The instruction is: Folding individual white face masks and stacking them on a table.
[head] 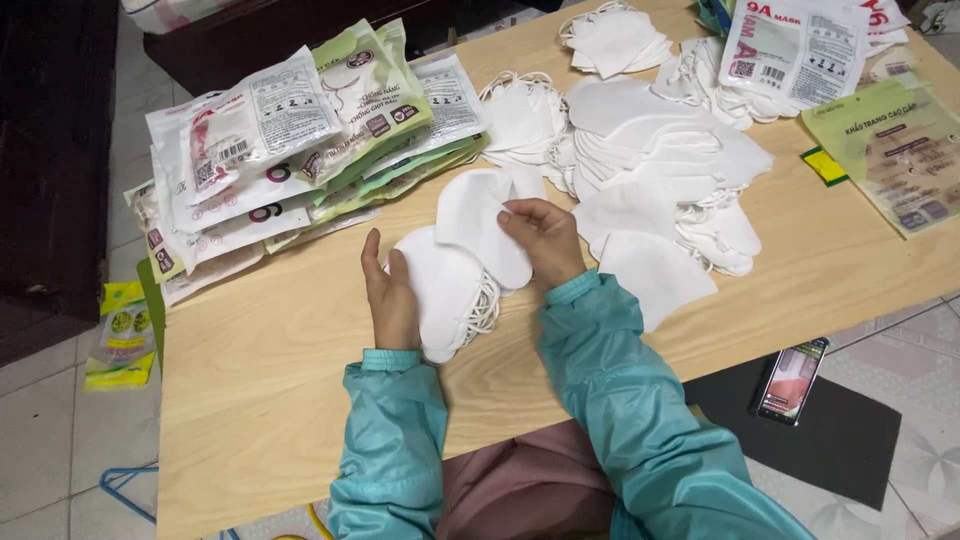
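A small stack of white face masks (440, 290) lies on the light wooden table (270, 380) in front of me. My left hand (392, 295) rests flat against the stack's left side. My right hand (543, 238) pinches the top white mask (480, 215) and holds it slightly lifted over the stack. Both arms wear teal jacket sleeves.
A large spread of loose white masks (650, 150) covers the table to the right. A pile of mask packets (290, 150) sits at the left, more packets (800, 50) at far right. A green packet (895, 160) lies near the right edge. A phone (792, 380) lies on a dark floor mat.
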